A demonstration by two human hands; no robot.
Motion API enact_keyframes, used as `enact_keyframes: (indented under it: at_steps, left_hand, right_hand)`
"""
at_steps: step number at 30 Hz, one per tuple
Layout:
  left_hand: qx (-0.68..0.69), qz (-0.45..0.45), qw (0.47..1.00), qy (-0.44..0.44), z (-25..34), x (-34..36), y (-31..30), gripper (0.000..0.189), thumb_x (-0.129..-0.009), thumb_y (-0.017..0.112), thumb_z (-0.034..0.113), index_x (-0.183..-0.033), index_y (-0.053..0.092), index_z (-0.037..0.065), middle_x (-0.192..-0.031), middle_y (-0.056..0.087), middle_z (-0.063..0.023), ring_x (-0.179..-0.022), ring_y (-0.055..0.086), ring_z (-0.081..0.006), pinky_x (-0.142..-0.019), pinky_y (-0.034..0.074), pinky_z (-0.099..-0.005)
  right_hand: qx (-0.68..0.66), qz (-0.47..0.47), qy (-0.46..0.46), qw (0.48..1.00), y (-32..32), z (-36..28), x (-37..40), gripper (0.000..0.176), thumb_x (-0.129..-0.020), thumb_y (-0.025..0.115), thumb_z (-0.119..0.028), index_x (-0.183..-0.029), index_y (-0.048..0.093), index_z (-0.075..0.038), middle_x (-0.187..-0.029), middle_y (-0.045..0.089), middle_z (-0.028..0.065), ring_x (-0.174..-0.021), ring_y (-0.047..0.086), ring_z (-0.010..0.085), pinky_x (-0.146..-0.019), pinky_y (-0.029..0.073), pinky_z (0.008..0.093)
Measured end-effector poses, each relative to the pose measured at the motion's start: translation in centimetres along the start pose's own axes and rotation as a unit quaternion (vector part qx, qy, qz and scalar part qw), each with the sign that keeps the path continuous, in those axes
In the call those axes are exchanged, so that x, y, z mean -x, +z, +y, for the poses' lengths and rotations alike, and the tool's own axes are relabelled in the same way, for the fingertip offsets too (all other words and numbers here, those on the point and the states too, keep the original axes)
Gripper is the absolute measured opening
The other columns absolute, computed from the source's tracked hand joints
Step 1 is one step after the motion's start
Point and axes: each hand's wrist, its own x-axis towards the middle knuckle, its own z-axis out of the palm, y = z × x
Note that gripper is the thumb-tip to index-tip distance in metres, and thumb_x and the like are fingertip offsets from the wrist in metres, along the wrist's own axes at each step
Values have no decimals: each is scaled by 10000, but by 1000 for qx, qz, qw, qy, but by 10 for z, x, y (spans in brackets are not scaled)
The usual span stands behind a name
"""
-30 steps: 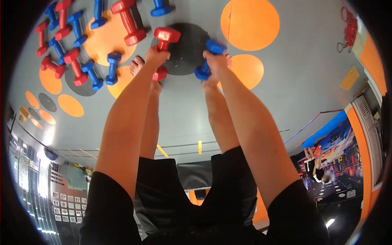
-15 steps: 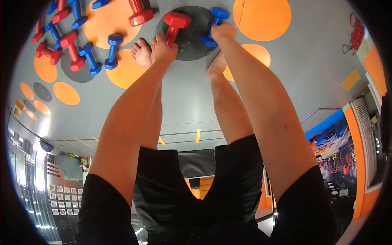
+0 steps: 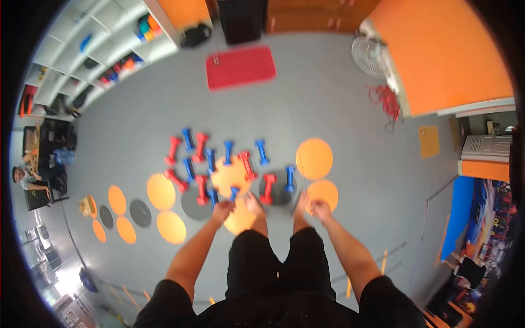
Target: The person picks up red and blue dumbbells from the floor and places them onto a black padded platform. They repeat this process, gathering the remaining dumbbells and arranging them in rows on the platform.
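Note:
My left hand (image 3: 223, 211) is raised above the floor near my left foot, its fingers loosely bent and holding nothing. Beyond it, partly covered, lies a blue dumbbell (image 3: 234, 193). My right hand (image 3: 321, 210) hangs beside my right foot over an orange circle, empty, with fingers slightly bent and blurred. In front of my feet a red dumbbell (image 3: 268, 189) and another blue dumbbell (image 3: 290, 179) rest on the floor, apart from both hands. Several more red and blue dumbbells, including a red one (image 3: 201, 189), are grouped ahead to the left.
Orange circles (image 3: 314, 158) and dark circles mark the grey floor. Ahead lie a red mat (image 3: 240, 68) and red straps (image 3: 386, 104) near a fan (image 3: 370, 57). Shelves (image 3: 104, 54) stand at left; a person (image 3: 34, 176) sits at the far left.
Both hands have let go of the dumbbells they were on, the left a red one and the right a blue one. My body has risen and the view has widened.

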Motion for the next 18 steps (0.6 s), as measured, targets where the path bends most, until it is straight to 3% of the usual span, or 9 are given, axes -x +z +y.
enact_keyframes:
  at_steps: [2, 4, 7, 9, 10, 12, 13, 16, 18]
  left_hand:
    - [55, -71, 996, 1, 36, 55, -20, 243, -905, 609, 214, -1057, 673, 36, -962, 697, -35, -861, 650, -140, -732, 509, -291]
    - [105, -92, 990, 18, 61, 112, -26, 278, -932, 592, 217, -1132, 635, 30, -1046, 691, -55, -925, 662, -168, -799, 517, -303]
    - [182, -84, 979, 35, 73, 192, -16, 312, -950, 560, 211, -1186, 594, 10, -1109, 682, -103, -978, 667, -206, -847, 527, -341]
    - [253, -78, 963, 45, 46, 226, -3, 323, -975, 500, 263, -1181, 585, 29, -1160, 660, -134, -1045, 645, -256, -902, 516, -400]
    - [262, -70, 960, 64, 41, 243, 6, 323, -975, 500, 263, -1181, 585, 29, -1160, 660, -134, -1045, 645, -256, -902, 516, -400]
    - [389, -52, 919, -27, 27, 292, 37, 367, -971, 489, 301, -1193, 574, 20, -1181, 643, -155, -1037, 632, -279, -915, 508, -411]
    - [416, -58, 907, -26, 11, 306, 51, 395, -967, 483, 318, -1229, 549, 29, -1215, 624, -154, -1031, 621, -291, -932, 497, -418]
    - [428, -95, 898, -28, -24, 356, 82, 404, -968, 493, 313, -1259, 523, 34, -1225, 614, -135, -1037, 617, -288, -936, 495, -420]
    - [412, -118, 903, -12, -37, 381, 93, 407, -968, 504, 321, -1264, 515, 42, -1223, 605, -121, -1049, 610, -289, -939, 493, -421]
  right_hand:
    - [-189, -43, -32, 981, 3, -28, 58, 141, -929, 559, -137, -1023, 639, -68, -799, 641, 35, -620, 624, 133, -543, 522, 278]
    - [-259, -80, -49, 961, 14, -50, 113, 188, -890, 568, -91, -1067, 621, -57, -871, 646, 56, -734, 644, 165, -637, 549, 327]
    - [-286, -166, -59, 942, 40, -74, 191, 238, -902, 606, -130, -1124, 613, -46, -926, 674, 79, -766, 668, 176, -656, 546, 306]
    - [-202, -218, -82, 951, 58, -82, 240, 248, -922, 591, -148, -1153, 612, -60, -971, 675, 80, -871, 670, 187, -764, 552, 341]
    - [-192, -256, -110, 941, 70, -75, 251, 254, -928, 593, -150, -1163, 610, -58, -991, 673, 82, -888, 669, 187, -777, 553, 343]
    - [-166, -302, -140, 928, 80, -55, 287, 259, -934, 596, -152, -1174, 607, -55, -1011, 671, 84, -906, 667, 187, -791, 553, 345]
    - [-164, -317, -146, 923, 81, -46, 309, 264, -934, 600, -152, -1178, 607, -51, -1029, 667, 85, -924, 664, 189, -801, 553, 346]
    - [-181, -343, -166, 906, 72, -7, 371, 266, -937, 607, -152, -1179, 605, -42, -1083, 655, 98, -958, 657, 207, -826, 553, 368]
    - [-291, -354, -137, 878, 55, 30, 406, 261, -930, 605, -148, -1171, 599, -49, -1063, 649, 98, -984, 643, 245, -867, 534, 410]
